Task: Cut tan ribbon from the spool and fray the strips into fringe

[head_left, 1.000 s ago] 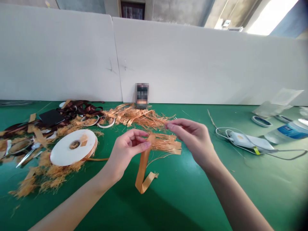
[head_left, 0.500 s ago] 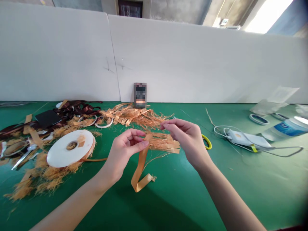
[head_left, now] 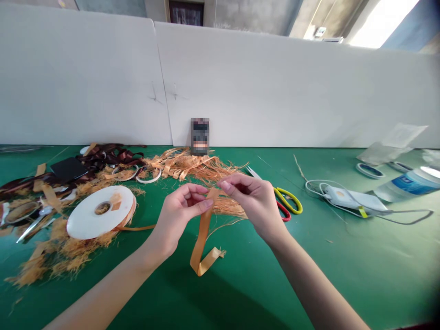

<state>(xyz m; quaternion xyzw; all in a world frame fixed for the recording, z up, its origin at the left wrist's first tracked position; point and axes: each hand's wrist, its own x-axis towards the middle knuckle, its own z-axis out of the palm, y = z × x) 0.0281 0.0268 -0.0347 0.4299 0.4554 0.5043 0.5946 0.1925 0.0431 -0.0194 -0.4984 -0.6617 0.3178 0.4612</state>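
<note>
A tan ribbon (head_left: 202,231) hangs from my left hand (head_left: 182,213), pinched between thumb and fingers near its upper end. It folds at the bottom, and its lower tip is frayed. My right hand (head_left: 256,199) has thumb and forefinger pressed together right beside the ribbon's top edge. Whether a thread is between those fingertips is too fine to see. Behind my hands lies a bundle of frayed ribbon pieces (head_left: 228,207), partly covered by my right hand. Farther back spreads a larger pile of fringed ribbon strips (head_left: 192,165).
A white ribbon spool (head_left: 85,213) lies at left among loose fibres, dark brown ribbons (head_left: 110,153) and a black flat object (head_left: 68,168). Scissors (head_left: 287,201) with red and yellow handles rest right of my hand. Farther right are a white cabled device (head_left: 354,199) and a bottle (head_left: 412,183).
My right hand has moved left and slightly down to the ribbon's top edge, uncovering more of the scissors. My left hand and the ribbon have barely shifted.
</note>
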